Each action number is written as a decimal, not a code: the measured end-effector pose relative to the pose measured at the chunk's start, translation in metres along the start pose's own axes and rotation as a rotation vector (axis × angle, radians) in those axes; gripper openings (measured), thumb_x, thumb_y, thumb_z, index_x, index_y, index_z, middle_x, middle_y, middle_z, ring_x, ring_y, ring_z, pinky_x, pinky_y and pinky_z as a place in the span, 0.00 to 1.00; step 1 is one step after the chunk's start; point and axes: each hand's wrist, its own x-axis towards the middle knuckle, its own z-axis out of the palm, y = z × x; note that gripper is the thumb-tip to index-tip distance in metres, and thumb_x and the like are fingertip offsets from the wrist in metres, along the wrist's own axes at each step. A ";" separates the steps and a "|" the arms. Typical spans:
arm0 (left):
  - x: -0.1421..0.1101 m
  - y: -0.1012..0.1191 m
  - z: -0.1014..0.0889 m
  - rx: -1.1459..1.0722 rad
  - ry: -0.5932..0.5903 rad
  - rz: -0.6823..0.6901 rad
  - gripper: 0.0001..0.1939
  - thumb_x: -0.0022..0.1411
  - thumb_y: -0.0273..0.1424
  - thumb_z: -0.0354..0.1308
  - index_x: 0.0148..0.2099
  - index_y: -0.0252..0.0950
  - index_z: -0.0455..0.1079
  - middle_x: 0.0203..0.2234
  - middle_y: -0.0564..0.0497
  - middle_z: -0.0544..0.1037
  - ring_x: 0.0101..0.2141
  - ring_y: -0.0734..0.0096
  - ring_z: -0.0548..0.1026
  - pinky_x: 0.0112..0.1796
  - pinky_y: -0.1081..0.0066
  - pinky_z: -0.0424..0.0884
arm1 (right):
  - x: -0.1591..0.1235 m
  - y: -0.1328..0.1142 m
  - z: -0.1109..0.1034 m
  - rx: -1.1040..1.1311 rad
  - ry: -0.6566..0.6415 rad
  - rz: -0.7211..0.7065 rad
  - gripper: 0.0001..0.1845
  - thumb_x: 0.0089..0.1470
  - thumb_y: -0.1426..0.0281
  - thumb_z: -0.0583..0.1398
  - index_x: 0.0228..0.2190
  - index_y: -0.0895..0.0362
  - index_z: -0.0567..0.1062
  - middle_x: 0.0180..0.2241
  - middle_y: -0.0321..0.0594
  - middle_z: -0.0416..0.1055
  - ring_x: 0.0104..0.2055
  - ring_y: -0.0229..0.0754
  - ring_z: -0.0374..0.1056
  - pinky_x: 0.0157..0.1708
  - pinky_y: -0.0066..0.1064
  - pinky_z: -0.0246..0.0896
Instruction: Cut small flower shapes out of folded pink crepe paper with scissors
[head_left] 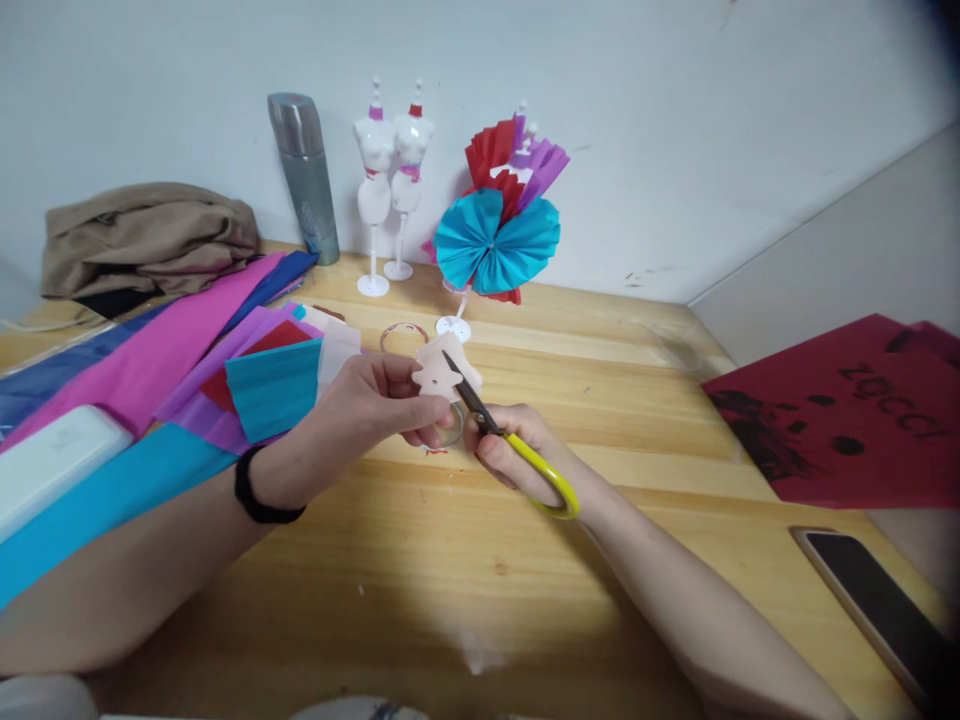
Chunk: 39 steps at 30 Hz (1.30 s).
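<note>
My left hand (367, 400) pinches a small piece of pale pink paper (435, 381) between thumb and fingers. The paper's near edge has a scalloped, star-like outline, and more pale paper shows behind it. My right hand (514, 445) is closed round scissors (540, 472) with yellow handles and dark blades. Their blades point up and left, lying against the paper's right side; whether they are parted is hard to make out. Just under the paper, close to my left fingers, is a ring-shaped roll (452, 428), partly hidden.
White mannequin stands (374, 205) and a blue pleated paper piece (499, 240) are by the wall. A bottle (306, 180), brown cloth (150, 235) and coloured paper (274, 385) are on the left. A red bag (847, 420) and phone (862, 590) lie right.
</note>
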 end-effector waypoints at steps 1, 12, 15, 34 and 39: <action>0.001 -0.001 -0.001 0.003 -0.016 -0.010 0.07 0.49 0.32 0.69 0.28 0.33 0.77 0.22 0.49 0.80 0.23 0.74 0.77 0.26 0.76 0.72 | 0.000 0.000 0.000 0.004 0.007 0.004 0.30 0.58 0.43 0.55 0.22 0.56 0.63 0.18 0.31 0.54 0.22 0.33 0.49 0.21 0.26 0.45; -0.001 0.001 -0.001 -0.025 -0.028 -0.024 0.12 0.51 0.37 0.69 0.29 0.33 0.77 0.24 0.47 0.81 0.24 0.73 0.77 0.28 0.75 0.73 | -0.001 0.003 0.001 0.003 0.015 0.013 0.30 0.59 0.43 0.55 0.22 0.56 0.64 0.18 0.31 0.55 0.22 0.33 0.51 0.20 0.26 0.45; -0.002 0.000 0.000 -0.044 0.023 -0.015 0.12 0.54 0.37 0.67 0.29 0.32 0.77 0.24 0.48 0.81 0.24 0.74 0.77 0.28 0.76 0.73 | -0.001 0.003 0.002 0.006 0.010 0.020 0.30 0.59 0.43 0.55 0.22 0.56 0.63 0.18 0.31 0.55 0.22 0.33 0.51 0.20 0.26 0.45; -0.002 0.002 0.000 -0.126 0.115 0.039 0.13 0.50 0.36 0.70 0.25 0.32 0.74 0.20 0.51 0.79 0.20 0.77 0.76 0.23 0.80 0.69 | -0.002 0.002 0.002 0.004 -0.005 0.051 0.29 0.58 0.44 0.56 0.22 0.57 0.64 0.18 0.30 0.54 0.21 0.32 0.50 0.21 0.26 0.45; -0.001 0.000 -0.001 -0.131 0.126 0.060 0.11 0.51 0.34 0.69 0.26 0.32 0.75 0.19 0.52 0.79 0.21 0.77 0.76 0.24 0.80 0.70 | -0.001 0.000 0.002 0.009 -0.018 0.070 0.29 0.58 0.45 0.56 0.22 0.57 0.65 0.17 0.29 0.54 0.21 0.32 0.49 0.20 0.26 0.45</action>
